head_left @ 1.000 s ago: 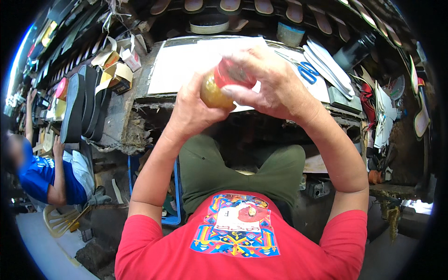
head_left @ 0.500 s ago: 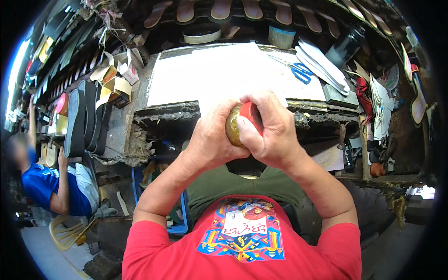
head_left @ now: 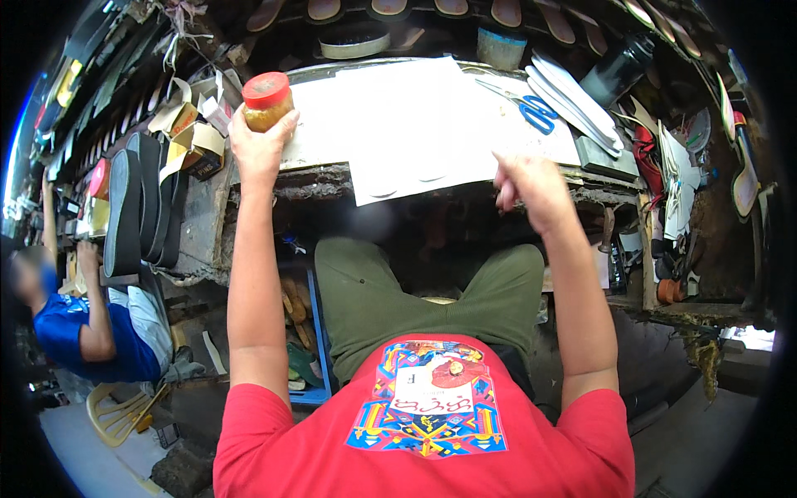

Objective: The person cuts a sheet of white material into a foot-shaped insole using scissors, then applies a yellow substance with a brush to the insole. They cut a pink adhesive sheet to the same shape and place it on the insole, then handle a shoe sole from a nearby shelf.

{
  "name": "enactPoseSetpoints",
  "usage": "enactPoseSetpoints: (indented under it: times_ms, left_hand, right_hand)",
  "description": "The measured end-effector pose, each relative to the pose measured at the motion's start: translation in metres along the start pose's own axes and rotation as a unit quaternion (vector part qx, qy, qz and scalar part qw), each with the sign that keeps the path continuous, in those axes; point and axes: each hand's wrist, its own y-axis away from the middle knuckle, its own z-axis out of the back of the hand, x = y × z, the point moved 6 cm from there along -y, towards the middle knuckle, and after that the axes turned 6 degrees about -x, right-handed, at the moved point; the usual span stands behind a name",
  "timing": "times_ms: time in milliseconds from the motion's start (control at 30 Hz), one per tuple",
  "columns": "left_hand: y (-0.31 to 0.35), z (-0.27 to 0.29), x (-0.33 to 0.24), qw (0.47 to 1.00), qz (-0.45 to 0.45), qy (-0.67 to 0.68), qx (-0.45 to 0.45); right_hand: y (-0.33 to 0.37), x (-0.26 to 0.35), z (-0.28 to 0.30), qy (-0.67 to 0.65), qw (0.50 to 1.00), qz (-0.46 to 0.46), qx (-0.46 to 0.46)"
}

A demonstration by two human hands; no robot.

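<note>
A jar with a red screw lid and amber-brown contents (head_left: 267, 101) is upright at the left end of the white work surface. My left hand (head_left: 257, 145) is closed around its lower part, thumb on the near right side. Toward the right, at the bench's front edge, my right hand (head_left: 531, 184) hovers with loosely bent fingers slightly apart, and I see nothing in it. Between the hands lies a large white sheet (head_left: 398, 124), its near corner hanging over the edge. Two small pale rounded shapes show near that sheet's front edge.
Blue-handled scissors (head_left: 535, 114) lie at the back right beside stacked white strips (head_left: 573, 104) and a dark bottle (head_left: 618, 70). Black soles (head_left: 124, 212) and opened small boxes (head_left: 199, 153) crowd the left. A person in a blue shirt (head_left: 108, 332) is at far left.
Both hands were together on the jar above the bench's front edge. My left hand has carried it left and away to the surface; my right hand has let go and moved right.
</note>
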Motion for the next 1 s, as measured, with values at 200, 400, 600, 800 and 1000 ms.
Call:
enactPoseSetpoints:
  times_ms: [200,400,600,800,1000]
  left_hand:
    - [-0.012,-0.015,0.039,0.999,0.022,0.034,-0.006]
    - [0.007,0.0,0.017,0.992,-0.038,-0.116,-0.027]
    - [0.16,-0.008,-0.023,0.863,0.33,0.295,0.245]
    - [0.205,-0.059,-0.041,0.696,0.483,0.379,0.373]
    - [0.21,-0.068,-0.049,0.667,0.502,0.399,0.379]
  right_hand:
    - [0.006,-0.102,-0.083,-0.252,0.944,-0.171,0.128]
    - [-0.014,-0.081,-0.121,-0.43,0.882,-0.181,0.06]
    - [0.007,-0.082,-0.106,-0.414,0.902,-0.123,-0.014]
    - [0.057,-0.042,-0.044,0.031,0.956,-0.04,0.29]
    - [-0.069,0.015,0.096,0.452,0.831,0.287,-0.155]
